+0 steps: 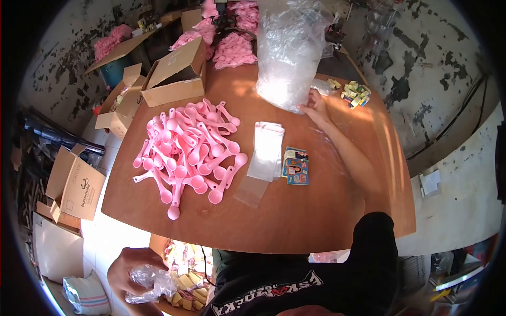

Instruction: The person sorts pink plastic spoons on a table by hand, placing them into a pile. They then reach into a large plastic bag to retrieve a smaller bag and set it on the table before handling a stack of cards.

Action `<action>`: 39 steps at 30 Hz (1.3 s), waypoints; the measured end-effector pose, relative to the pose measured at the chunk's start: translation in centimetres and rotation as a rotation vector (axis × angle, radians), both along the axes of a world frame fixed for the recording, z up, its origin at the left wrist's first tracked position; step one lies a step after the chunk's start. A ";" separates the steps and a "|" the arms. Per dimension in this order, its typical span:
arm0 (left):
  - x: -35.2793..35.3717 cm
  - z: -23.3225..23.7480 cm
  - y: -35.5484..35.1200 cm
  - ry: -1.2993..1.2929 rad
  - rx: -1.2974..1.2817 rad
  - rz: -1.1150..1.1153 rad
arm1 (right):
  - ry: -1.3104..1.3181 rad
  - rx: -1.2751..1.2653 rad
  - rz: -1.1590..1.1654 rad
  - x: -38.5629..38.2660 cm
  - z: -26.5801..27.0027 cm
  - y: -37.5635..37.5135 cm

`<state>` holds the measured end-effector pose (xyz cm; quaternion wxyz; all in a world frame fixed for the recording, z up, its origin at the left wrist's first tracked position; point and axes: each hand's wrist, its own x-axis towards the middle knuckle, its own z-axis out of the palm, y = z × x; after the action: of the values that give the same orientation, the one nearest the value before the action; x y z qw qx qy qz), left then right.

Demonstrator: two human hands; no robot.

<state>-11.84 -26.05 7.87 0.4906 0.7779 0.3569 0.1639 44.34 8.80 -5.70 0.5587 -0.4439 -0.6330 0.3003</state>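
Note:
At the lower left, beside the table, my left hand [132,274] is closed around a crumpled clear plastic wrapper [150,280]. My right hand [316,109] reaches across the table, its fingers and thumb pinching the lower corner of a large clear plastic bag [287,58]. A big heap of pink measuring spoons [184,142] lies on the left half of the table. Between it and my right forearm are a stack of clear flat sleeves [266,150] and a small stack of blue printed cards [296,167].
The brown table [316,221] has an open cardboard box [174,79] and pink bundles [234,50] at its back. Yellowish folded pieces [356,95] lie back right. A carton of small packets [192,287] stands below the front edge. More cartons [76,181] sit left.

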 end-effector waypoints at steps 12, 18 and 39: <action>18.7 14.9 24.9 -0.532 0.927 0.498 | -0.063 -0.034 0.128 -1.5 -3.2 0.6; 24.9 16.7 28.5 -0.229 0.883 0.083 | -0.080 -0.074 0.153 -0.8 -3.5 0.6; 27.4 14.6 28.6 0.139 0.635 0.131 | -0.330 0.237 0.069 -7.6 24.9 -7.9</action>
<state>15.54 2.57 22.48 0.1866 0.8767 0.3699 0.2445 36.74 0.86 19.23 0.4853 -0.3964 -0.7615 0.1659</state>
